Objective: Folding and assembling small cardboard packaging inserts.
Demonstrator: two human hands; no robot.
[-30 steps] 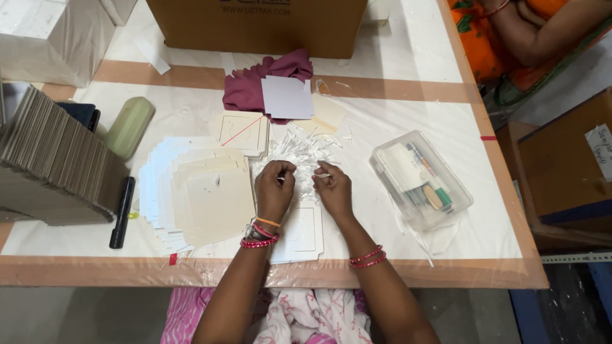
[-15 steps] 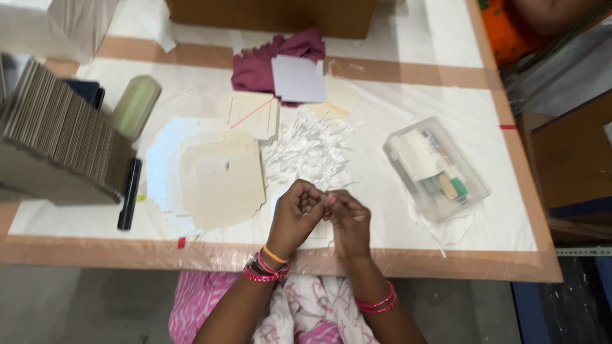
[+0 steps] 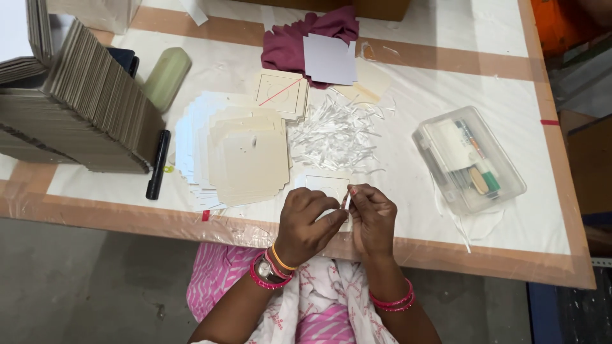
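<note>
Both hands, left hand (image 3: 308, 223) and right hand (image 3: 373, 218), pinch a thin white strip (image 3: 346, 200) between them.

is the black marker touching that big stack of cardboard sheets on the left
Cannot tell. In the head view the black marker lies right beside the lower right corner of the cardboard stack, and its upper end meets the stack's edge in the picture, but no gap or contact shows plainly.

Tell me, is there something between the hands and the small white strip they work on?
Nothing visible. The left hand and the right hand both pinch the small white strip directly, above the cream card.
</note>
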